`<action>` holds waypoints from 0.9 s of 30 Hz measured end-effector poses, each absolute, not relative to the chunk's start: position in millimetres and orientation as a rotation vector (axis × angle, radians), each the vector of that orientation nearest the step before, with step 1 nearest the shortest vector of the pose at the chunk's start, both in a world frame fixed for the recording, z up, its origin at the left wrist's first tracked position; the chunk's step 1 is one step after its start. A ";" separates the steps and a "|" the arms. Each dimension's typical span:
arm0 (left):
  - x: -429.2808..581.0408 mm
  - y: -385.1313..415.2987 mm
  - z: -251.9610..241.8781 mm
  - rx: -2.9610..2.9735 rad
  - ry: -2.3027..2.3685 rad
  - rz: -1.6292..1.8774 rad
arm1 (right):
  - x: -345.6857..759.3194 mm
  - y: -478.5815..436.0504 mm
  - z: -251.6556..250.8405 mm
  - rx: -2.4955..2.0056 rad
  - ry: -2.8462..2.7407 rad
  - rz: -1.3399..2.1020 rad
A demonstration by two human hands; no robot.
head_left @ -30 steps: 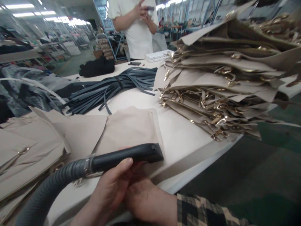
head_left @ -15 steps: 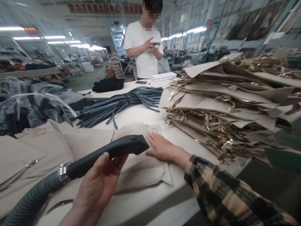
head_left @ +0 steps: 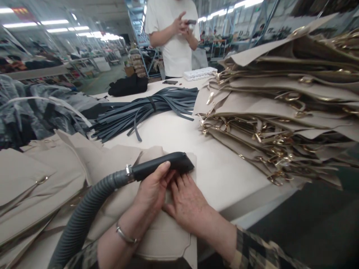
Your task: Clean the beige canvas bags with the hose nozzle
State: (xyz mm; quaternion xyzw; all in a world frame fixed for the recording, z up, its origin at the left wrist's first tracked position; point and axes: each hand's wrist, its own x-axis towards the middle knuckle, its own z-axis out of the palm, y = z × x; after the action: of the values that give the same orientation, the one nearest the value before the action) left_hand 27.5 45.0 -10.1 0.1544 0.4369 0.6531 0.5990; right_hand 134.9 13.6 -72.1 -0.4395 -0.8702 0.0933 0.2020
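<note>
Grasping the black nozzle, the left hand has its thumb on top and fingers beneath, the tip toward three o'clock. At five o'clock from it, the right hand lies with fingers outstretched over the beige panel; its fingertips perhaps touch the nozzle, being partly hidden. Grey straps lie at twelve, stacked tan pieces at two.
</note>
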 end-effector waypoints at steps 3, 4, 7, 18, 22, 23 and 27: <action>42.0 52.5 -14.6 0.357 1.001 1.515 | 135.8 15.4 -72.0 -1.112 -2.443 0.299; 43.8 53.7 -14.0 0.355 1.000 1.514 | 136.9 17.1 -70.6 -1.080 -2.454 0.330; 34.8 50.5 -4.8 0.355 1.004 1.526 | 145.1 26.3 -63.7 -1.009 -2.458 0.463; -74.2 -35.7 54.4 0.652 1.059 1.706 | 226.0 -89.2 -68.8 -1.395 -1.159 1.190; -100.0 -59.1 47.1 0.532 1.105 1.782 | 211.4 -132.7 -87.4 -1.405 -1.202 1.578; -106.0 -62.5 45.5 0.523 1.088 1.795 | 202.9 -133.4 -88.3 -1.360 -1.261 1.654; -129.4 -76.0 45.3 0.491 1.012 1.849 | 157.0 -116.8 -81.1 -1.313 -1.230 1.568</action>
State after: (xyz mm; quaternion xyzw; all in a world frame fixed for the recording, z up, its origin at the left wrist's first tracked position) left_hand -129.4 -76.0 45.3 0.2005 0.4129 0.7543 0.4695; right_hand 157.0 -116.8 -81.1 -0.5116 -0.4792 0.6106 0.3685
